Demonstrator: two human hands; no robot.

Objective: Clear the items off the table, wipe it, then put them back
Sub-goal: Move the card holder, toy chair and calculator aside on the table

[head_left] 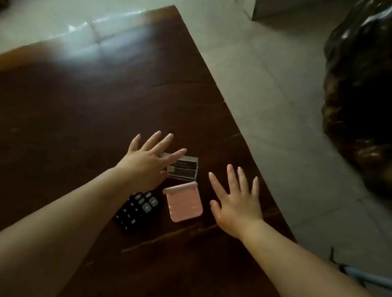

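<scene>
Three items lie close together on the dark wooden table (78, 111). A clear plastic card holder (184, 170) stands farthest from me. Just nearer lies a flat pink folding stand (184, 204), and a black calculator (136, 211) sits to its left, partly under my left forearm. My left hand (147, 162) hovers with fingers spread over the left end of the card holder, holding nothing. My right hand (236, 201) is spread open just right of the pink stand, apart from it.
The table's right edge (245, 134) runs diagonally close to my right hand, with pale tiled floor (281, 84) beyond. A large dark glossy carved wood piece (377, 94) stands on the floor at the right. A thin metal frame (370, 279) shows at the lower right.
</scene>
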